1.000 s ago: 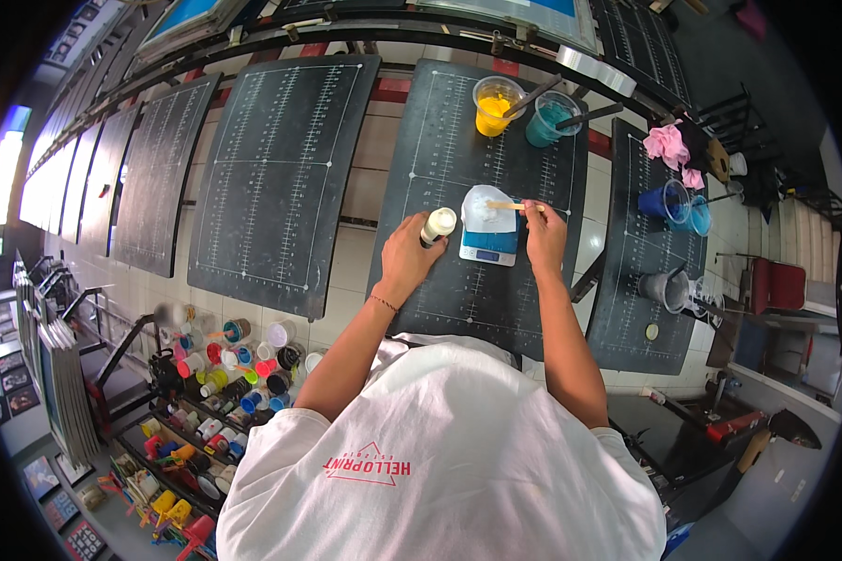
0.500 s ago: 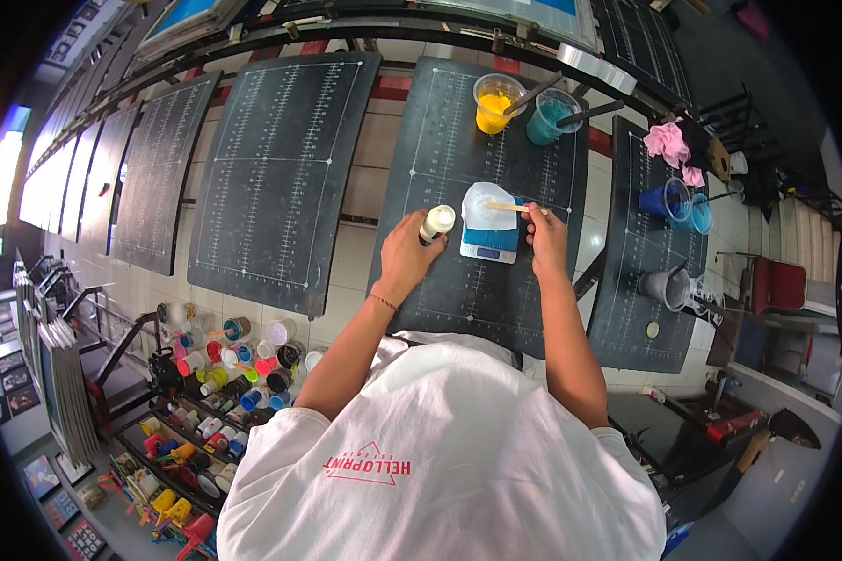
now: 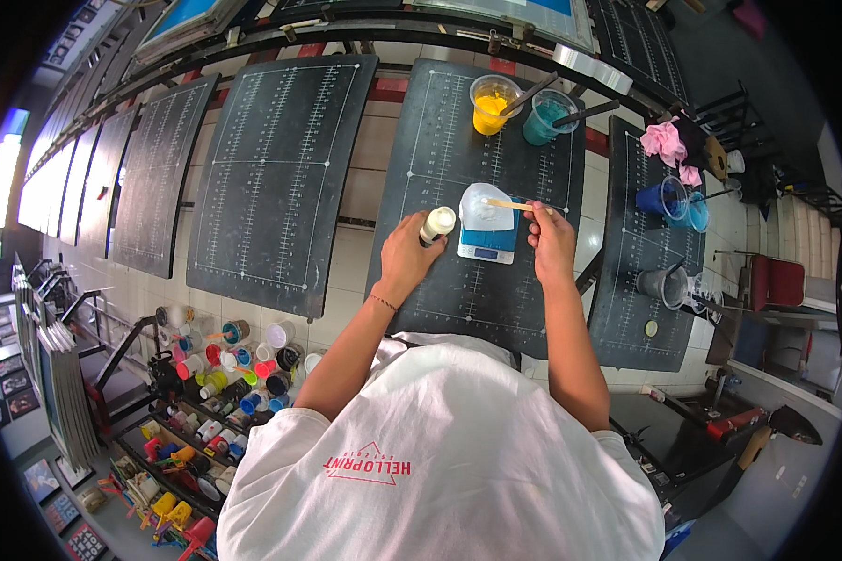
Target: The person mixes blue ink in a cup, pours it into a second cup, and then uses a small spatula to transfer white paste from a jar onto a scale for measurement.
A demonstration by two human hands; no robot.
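My left hand (image 3: 406, 254) is closed around a small open-topped bottle (image 3: 439, 222) with pale cream contents, held upright at the left of the scale. In my right hand (image 3: 550, 240) a flat wooden stick (image 3: 510, 205) is pinched near its end. Its other tip reaches over a piece of white paper (image 3: 483, 217), which lies on a blue digital scale (image 3: 486, 245). A little whitish stuff shows on the paper near the stick's tip; whether the tip touches it, I cannot tell. The scale rests on a black board (image 3: 440, 299) with white ruler lines.
Beyond the scale stand a cup of yellow ink (image 3: 489, 110) and a cup of teal ink (image 3: 542, 125), each with a dark stirrer. Blue cups (image 3: 660, 199), a grey cup (image 3: 661, 286) and a pink cloth (image 3: 663, 142) are on the right board. Many ink containers (image 3: 243, 355) crowd the lower left.
My right hand has lifted and tilted slightly, and the stick's tip has shifted left and a little up over the paper. My left hand keeps its hold on the bottle.
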